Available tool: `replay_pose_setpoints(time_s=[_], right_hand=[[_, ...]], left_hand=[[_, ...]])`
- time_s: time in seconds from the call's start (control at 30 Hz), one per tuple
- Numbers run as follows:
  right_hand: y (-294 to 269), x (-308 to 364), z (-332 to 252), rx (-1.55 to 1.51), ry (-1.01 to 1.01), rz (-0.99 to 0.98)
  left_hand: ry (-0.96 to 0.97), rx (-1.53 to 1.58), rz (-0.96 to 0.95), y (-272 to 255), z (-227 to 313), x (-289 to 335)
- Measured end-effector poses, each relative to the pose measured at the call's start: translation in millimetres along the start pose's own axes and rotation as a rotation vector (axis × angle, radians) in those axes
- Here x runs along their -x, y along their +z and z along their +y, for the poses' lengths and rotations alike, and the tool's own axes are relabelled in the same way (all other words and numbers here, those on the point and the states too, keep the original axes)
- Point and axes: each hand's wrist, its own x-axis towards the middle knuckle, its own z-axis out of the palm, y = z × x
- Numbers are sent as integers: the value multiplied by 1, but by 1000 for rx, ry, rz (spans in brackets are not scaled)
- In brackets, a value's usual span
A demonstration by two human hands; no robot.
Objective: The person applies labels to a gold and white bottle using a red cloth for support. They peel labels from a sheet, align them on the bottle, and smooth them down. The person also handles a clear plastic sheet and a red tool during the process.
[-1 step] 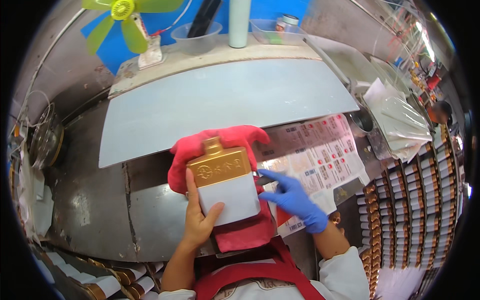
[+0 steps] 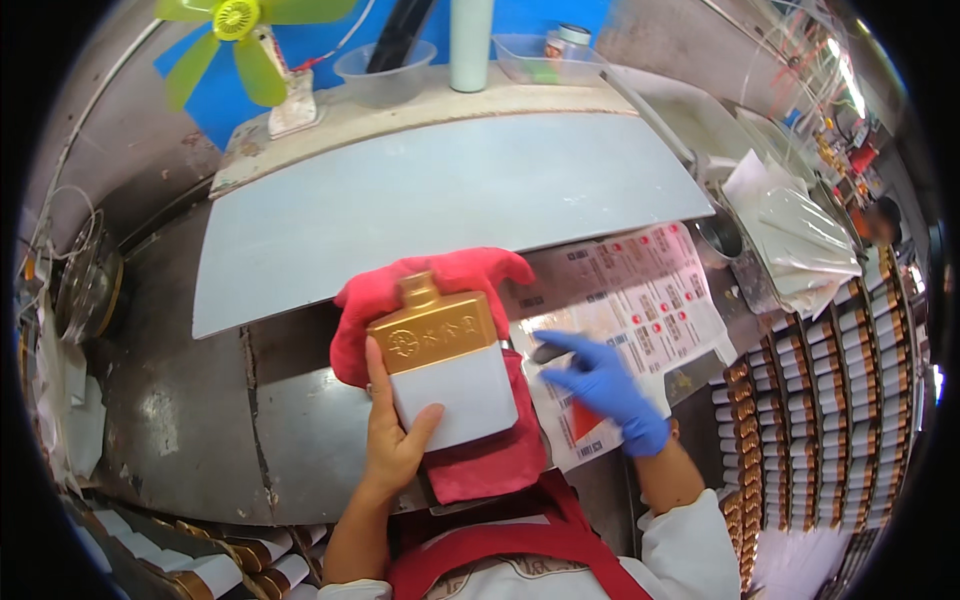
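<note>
My bare left hand (image 2: 393, 440) grips a flat, flask-shaped bottle (image 2: 455, 398) by its left edge, thumb across the front. Its shoulders and neck are gold with raised marks, and the lower body is white. Under the bottle lies a bunched red cloth (image 2: 490, 472), which also shows around its top. To the right, apart from the bottle, my blue-gloved right hand (image 2: 605, 388) pinches a small dark thing (image 2: 546, 352) between thumb and fingers. Motion blur hides what kind it is. Printed label sheets (image 2: 640, 300) lie beneath and beyond that hand.
A pale board (image 2: 450, 190) spans the metal bench (image 2: 180, 420). Behind it stand a green fan (image 2: 237, 20), plastic tubs (image 2: 385, 80) and a pale cylinder (image 2: 470, 45). Racked rows of gold-and-white bottles (image 2: 820, 420) fill the right; more bottles (image 2: 210, 575) sit lower left.
My right hand has drawn away from the bottle's right edge toward the right, over the label sheets, with the small dark thing. My left hand keeps its hold on the bottle.
</note>
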Motion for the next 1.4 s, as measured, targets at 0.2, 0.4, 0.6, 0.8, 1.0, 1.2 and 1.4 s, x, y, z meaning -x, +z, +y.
replay_pose_setpoints(time_s=[0.2, 0.4, 0.6, 0.8, 1.0, 1.2, 1.4], right_hand=[[-80, 65, 54, 328, 63, 391], [-33, 118, 52, 770, -153, 180], [-32, 116, 66, 954, -186, 139], [-25, 118, 55, 980, 70, 121], [-16, 156, 67, 995, 23, 323], [-17, 136, 40, 926, 13, 348], [-6, 140, 65, 1012, 28, 318]], left_hand=[[12, -49, 12, 10, -2, -3], [36, -72, 49, 11, -3, 1], [54, -71, 41, 14, 1, -2], [56, -77, 57, 15, 0, 0], [69, -70, 58, 12, -1, 1], [89, -94, 48, 10, -6, 0], [75, -58, 46, 9, -6, -2]])
